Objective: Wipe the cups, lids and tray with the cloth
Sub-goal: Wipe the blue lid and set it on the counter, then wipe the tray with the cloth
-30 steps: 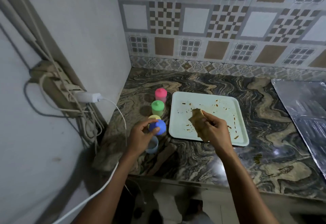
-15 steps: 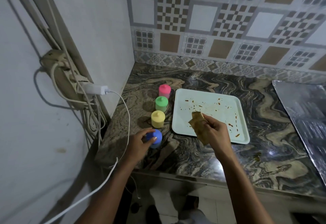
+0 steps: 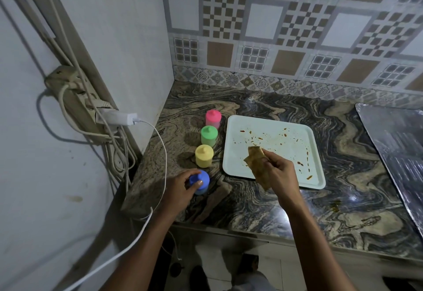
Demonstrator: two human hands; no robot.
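Several small lidded cups stand in a line on the marble counter: pink (image 3: 213, 118), green (image 3: 209, 135), yellow (image 3: 204, 155) and, nearest me, blue (image 3: 201, 182). My left hand (image 3: 180, 187) grips the blue cup's lid from the left, with the cup standing on the counter. To their right lies a white tray (image 3: 274, 130) smeared with reddish-brown stains. My right hand (image 3: 279, 171) holds a crumpled brown cloth (image 3: 256, 162) just above the tray's front left part.
A power strip (image 3: 75, 98) with a white charger (image 3: 119, 116) hangs on the left wall, its cable (image 3: 163, 153) trailing past the counter's left corner. A foil-covered surface (image 3: 393, 148) lies at the right. The counter's front edge runs close below my hands.
My left hand has set the blue lid down onto its cup and lowered it to the counter. My right hand with the cloth stayed over the tray. The camera shifted.
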